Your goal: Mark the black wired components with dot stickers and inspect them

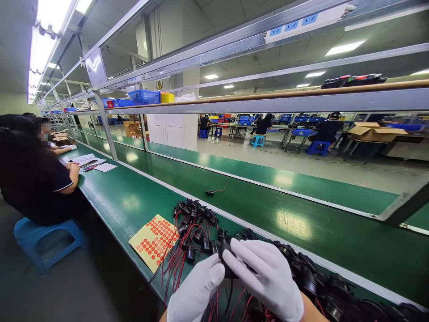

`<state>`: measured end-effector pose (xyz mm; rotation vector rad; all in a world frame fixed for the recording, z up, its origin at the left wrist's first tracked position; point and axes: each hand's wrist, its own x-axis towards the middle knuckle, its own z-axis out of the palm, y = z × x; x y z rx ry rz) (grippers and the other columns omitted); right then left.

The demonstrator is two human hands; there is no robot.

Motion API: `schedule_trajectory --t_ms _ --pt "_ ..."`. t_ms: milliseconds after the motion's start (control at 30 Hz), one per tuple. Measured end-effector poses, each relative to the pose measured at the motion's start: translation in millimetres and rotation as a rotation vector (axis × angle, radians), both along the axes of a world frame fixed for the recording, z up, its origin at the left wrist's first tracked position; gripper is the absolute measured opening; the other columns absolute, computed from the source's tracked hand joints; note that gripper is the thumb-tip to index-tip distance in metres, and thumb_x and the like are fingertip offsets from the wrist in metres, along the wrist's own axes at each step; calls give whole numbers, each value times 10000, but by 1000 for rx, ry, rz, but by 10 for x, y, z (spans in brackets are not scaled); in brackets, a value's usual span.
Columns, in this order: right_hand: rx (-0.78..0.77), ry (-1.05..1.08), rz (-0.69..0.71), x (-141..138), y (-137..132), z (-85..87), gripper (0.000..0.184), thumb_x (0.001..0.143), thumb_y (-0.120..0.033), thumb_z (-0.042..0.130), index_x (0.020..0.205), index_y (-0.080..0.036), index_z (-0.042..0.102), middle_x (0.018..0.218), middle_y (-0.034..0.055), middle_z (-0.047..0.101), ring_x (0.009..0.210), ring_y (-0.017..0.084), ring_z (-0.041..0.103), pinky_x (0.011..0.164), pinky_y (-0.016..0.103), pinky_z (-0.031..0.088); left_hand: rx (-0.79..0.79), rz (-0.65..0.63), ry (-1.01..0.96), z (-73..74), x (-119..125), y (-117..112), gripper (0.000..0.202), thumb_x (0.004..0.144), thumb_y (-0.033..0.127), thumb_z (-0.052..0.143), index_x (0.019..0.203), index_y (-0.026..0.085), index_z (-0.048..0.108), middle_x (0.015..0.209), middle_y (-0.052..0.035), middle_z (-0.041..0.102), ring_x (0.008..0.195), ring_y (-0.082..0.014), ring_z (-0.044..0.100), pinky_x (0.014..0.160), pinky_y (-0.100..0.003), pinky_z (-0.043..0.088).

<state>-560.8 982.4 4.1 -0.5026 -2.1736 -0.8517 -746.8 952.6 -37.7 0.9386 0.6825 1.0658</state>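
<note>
Head view: wired black parts [206, 243] crowd fingers [248, 256]; sticker sheet [154, 243] alongside.

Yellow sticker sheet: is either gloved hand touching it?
No, the yellow sticker sheet lies on the green bench, apart from the left hand and the right hand.

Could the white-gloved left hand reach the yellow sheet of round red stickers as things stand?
Probably yes: the left hand is near the sheet, whose top is mostly uncovered; only thin red wires lie along the edge facing it.
</note>
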Motion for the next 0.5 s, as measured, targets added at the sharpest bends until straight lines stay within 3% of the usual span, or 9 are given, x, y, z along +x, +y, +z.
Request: schedule_trajectory --t_ms 33,167,300,367,433,500 --pt "8 -20 1 -2 -26 33 314 957 -39 475 1010 -221 725 874 56 797 713 169 708 628 299 561 -30 -55 -78 21 -10 2 370 901 371 700 1214 180 655 1303 -102 656 1175 -284 626 1028 -515 500" --pt "-23 -134 -25 -5 -96 96 349 950 -12 452 1043 -203 728 924 51 807 748 180 715 664 317 579 126 -95 -17 91 2 19 426 832 449 761 1143 160 735 1161 -99 731 1134 -299 632 1023 -426 463" --pt "-125 -97 -9 108 -126 -17 298 1004 -165 447 1214 -153 657 1045 117 787 908 247 722 792 397 594 156 -113 -105 134 36 19 433 871 474 693 1155 149 734 1095 -113 731 936 -237 667 755 -312 507" --pt "-174 37 -32 211 -136 -113 394 1008 -271 481 1377 -150 553 1072 149 766 960 284 711 806 425 590 138 -126 -108 143 43 17 467 868 502 683 1155 137 731 1045 -120 733 821 -198 657 665 -273 478" --pt "-217 163 -77 313 -140 -208 525 1017 -324 470 1518 -182 408 1110 159 741 997 303 700 803 435 591 144 -132 -80 147 40 18 502 837 520 711 1156 132 726 1008 -113 733 787 -182 642 697 -278 482" --pt "-274 245 -119 390 -141 -285 541 1031 -359 443 1551 -233 363 1135 151 720 1001 301 699 792 425 602 162 -111 -7 143 34 22 480 792 486 764 1122 138 732 1006 -96 733 861 -203 645 826 -319 490"
